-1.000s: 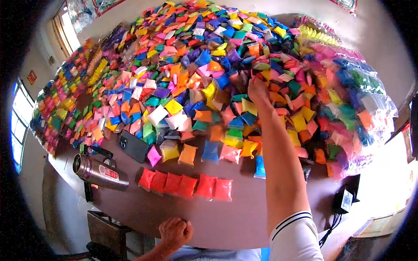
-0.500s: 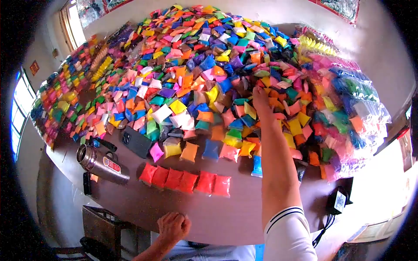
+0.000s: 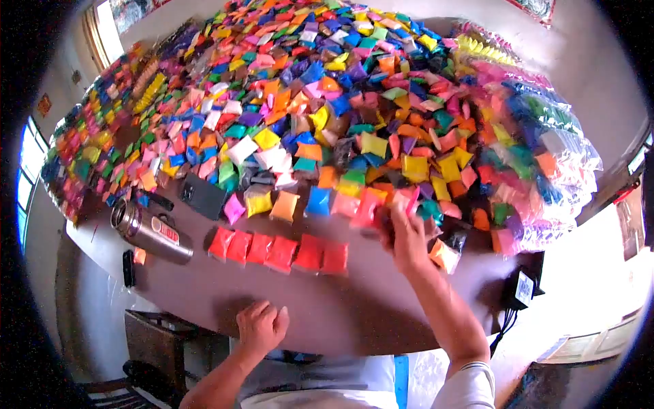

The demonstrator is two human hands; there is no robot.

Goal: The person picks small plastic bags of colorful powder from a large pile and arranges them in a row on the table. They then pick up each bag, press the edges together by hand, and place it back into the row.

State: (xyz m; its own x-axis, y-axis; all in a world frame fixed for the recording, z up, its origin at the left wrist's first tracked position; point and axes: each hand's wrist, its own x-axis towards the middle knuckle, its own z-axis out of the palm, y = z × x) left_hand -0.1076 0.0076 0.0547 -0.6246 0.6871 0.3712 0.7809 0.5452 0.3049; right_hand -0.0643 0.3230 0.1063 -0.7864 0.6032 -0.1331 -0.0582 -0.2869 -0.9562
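My right hand point(image 3: 407, 238) is at the front edge of a big heap of small coloured packets point(image 3: 327, 88). Its fingers are closed on red packets point(image 3: 371, 206), which lean against the heap, though blur hides the exact grip. A row of several red packets point(image 3: 279, 253) lies flat on the brown table point(image 3: 327, 307), to the left of that hand. Near the table's front edge rests my left hand point(image 3: 262, 327), fingers curled in with nothing visible in them.
A steel thermos point(image 3: 153, 232) lies on its side at the left, beside a dark phone-like slab point(image 3: 203, 199). Clear bags of packets point(image 3: 545, 157) are stacked at the right. A black box with cables point(image 3: 523, 289) sits at the right edge; a chair point(image 3: 157, 341) stands lower left.
My right hand has come back from deep in the heap to its front edge, now with red packets at its fingers. My left hand has shifted slightly. The whole view has tilted a little.
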